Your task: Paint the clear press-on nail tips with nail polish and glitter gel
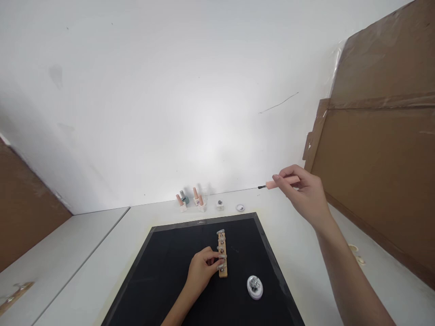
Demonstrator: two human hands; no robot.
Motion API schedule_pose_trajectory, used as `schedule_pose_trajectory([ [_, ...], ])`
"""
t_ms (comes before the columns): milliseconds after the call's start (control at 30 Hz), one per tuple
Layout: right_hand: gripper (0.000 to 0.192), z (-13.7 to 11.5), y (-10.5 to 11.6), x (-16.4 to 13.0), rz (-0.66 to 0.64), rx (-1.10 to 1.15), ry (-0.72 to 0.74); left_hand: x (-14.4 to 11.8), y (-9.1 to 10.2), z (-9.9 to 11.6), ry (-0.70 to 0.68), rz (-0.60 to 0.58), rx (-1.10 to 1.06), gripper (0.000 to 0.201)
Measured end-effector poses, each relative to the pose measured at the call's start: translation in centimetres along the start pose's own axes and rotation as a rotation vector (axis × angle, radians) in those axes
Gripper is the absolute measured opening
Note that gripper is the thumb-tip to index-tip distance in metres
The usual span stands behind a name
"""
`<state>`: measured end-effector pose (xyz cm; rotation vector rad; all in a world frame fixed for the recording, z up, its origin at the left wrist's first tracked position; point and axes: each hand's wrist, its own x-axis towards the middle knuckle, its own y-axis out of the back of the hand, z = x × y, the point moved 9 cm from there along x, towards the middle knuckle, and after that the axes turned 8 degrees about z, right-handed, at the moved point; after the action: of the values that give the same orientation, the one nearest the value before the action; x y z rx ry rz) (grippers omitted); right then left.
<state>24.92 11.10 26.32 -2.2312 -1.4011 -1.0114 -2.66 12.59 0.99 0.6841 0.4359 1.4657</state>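
Tabletop: white, against a white wall, with our black mat at lower centre.
Left hand: we pinch the wooden strip of nail tips on the mat, centre bottom.
Right hand: raised at right of centre, clenched on a pink-handled brush pointing left.
Dish: small, white, right of the strip.
Bottles: top centre of the tabletop, by the wall.
Cardboard: leaning at right.

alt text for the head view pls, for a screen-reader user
The left hand steadies a wooden strip of nail tips on a black mat, while the raised right hand holds a pink-handled polish brush. Small polish bottles stand by the white wall; a small white dish sits on the mat.
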Motion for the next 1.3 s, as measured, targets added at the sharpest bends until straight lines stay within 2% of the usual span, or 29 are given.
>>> schedule_pose_trajectory([
  [333,0.028,1.3,-0.1,0.9,-0.063,-0.092,-0.004,-1.0,1.7,0.3,0.074,0.036,-0.095,0.022],
  [467,0.029,1.6,1.3,1.6,-0.040,-0.109,-0.002,-3.2,2.0,0.0,0.142,0.068,-0.070,0.046],
  [533,0.030,1.6,2.0,1.8,-0.027,-0.107,-0.002,-4.4,1.6,0.5,0.159,0.104,-0.041,0.060],
  [600,0.030,1.6,2.5,2.0,-0.022,-0.103,-0.004,-5.3,1.3,1.3,0.193,0.192,0.051,0.069],
  [667,0.030,1.5,2.7,1.9,-0.027,-0.101,-0.012,-5.7,0.3,2.3,0.248,0.176,0.152,0.079],
  [700,0.030,1.5,2.8,1.9,-0.035,-0.101,-0.019,-5.7,-0.1,2.9,0.256,0.173,0.190,0.080],
  [800,0.032,2.1,2.5,1.6,-0.094,-0.109,-0.049,-5.4,0.1,4.3,0.261,0.277,0.183,0.074],
  [967,0.030,4.9,1.6,1.2,-0.191,-0.155,-0.123,-5.9,1.2,3.5,0.317,0.379,-0.029,0.081],
  [1100,0.032,6.3,1.0,0.3,-0.295,-0.186,-0.173,-7.8,2.6,3.5,0.351,0.486,-0.270,0.089],
  [1167,0.036,6.0,0.9,-0.4,-0.376,-0.173,-0.199,-9.1,3.1,3.8,0.387,0.517,-0.415,0.083],
  [1200,0.038,5.5,0.9,-0.9,-0.423,-0.158,-0.213,-10.0,3.3,3.5,0.452,0.545,-0.585,0.079],
  [1233,0.040,4.9,1.0,-1.5,-0.475,-0.140,-0.226,-10.7,3.2,3.5,0.498,0.544,-0.734,0.077],
  [1300,0.043,3.4,1.3,-3.3,-0.615,-0.094,-0.250,-11.9,3.0,3.6,0.549,0.500,-0.898,0.073],
])
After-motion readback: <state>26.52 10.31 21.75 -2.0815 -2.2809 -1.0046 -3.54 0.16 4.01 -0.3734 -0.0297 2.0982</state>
